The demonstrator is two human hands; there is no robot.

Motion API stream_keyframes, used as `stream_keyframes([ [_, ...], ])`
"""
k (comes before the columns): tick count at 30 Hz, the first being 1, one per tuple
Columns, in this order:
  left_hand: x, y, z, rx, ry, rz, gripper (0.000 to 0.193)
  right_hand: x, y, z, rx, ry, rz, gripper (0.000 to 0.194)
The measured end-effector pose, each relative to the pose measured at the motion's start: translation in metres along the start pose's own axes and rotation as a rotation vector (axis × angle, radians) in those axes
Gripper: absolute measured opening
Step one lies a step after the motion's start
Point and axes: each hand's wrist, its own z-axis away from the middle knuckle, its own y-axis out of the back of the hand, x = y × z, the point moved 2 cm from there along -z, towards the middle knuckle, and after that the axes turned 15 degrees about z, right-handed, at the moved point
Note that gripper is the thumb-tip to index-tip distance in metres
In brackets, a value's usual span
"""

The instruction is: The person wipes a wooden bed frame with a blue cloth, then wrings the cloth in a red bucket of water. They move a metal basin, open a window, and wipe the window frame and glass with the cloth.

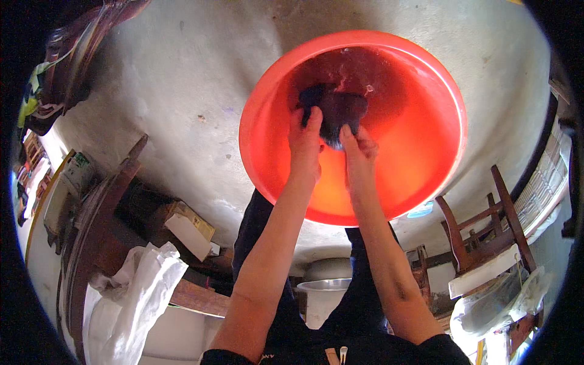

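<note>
A large red plastic basin (406,178) stands on the floor in front of me, with a shallow pool of water (385,86) toward its far side. Both my hands reach down into it. My left hand (306,137) grips the left part of a dark wet cloth (342,109), thumb and fingers around its edge. At the cloth's near right edge, my right hand (358,141) pinches the fabric between thumb and fingers. The cloth is bunched up, and I cannot tell what kind of item it is. Its far side hangs close to or in the water.
Bare concrete floor (182,91) surrounds the basin. A wooden chair (490,228) stands at the right, with clear plastic bags (492,301) by it. To the left are a white plastic sheet (137,292) and a cardboard box (191,230). A metal bowl (326,285) sits behind my legs.
</note>
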Motion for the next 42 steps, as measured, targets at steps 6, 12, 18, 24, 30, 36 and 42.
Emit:
stream_keyframes([
  [6, -0.002, -0.008, 0.002, -0.167, -0.139, -0.327, 0.026, -0.014, 0.017, 0.002, 0.09, 0.002, -0.048, 0.017],
  [12, 0.021, 0.0, 0.003, -0.183, -0.481, -0.705, 0.028, -0.002, 0.059, -0.02, 0.367, 0.103, -0.148, 0.021],
  [18, 0.008, -0.003, 0.001, -0.206, -0.016, -0.42, 0.05, 0.003, 0.066, -0.006, 0.31, 0.084, 0.09, 0.022],
  [24, -0.003, -0.011, 0.01, -0.183, 0.435, -0.051, 0.059, -0.03, 0.049, 0.052, 0.155, 0.067, 0.39, 0.019],
  [30, -0.009, -0.003, 0.004, -0.157, 0.154, -0.074, 0.029, -0.014, 0.055, 0.061, 0.11, -0.112, 0.254, 0.021],
  [36, -0.006, -0.001, -0.003, -0.217, -0.119, -0.076, 0.017, 0.031, 0.072, 0.036, -0.105, -0.306, 0.501, 0.025],
  [42, 0.013, -0.011, 0.003, -0.348, -0.209, -0.108, 0.017, -0.002, 0.069, -0.042, 0.095, -0.154, 0.472, 0.029],
])
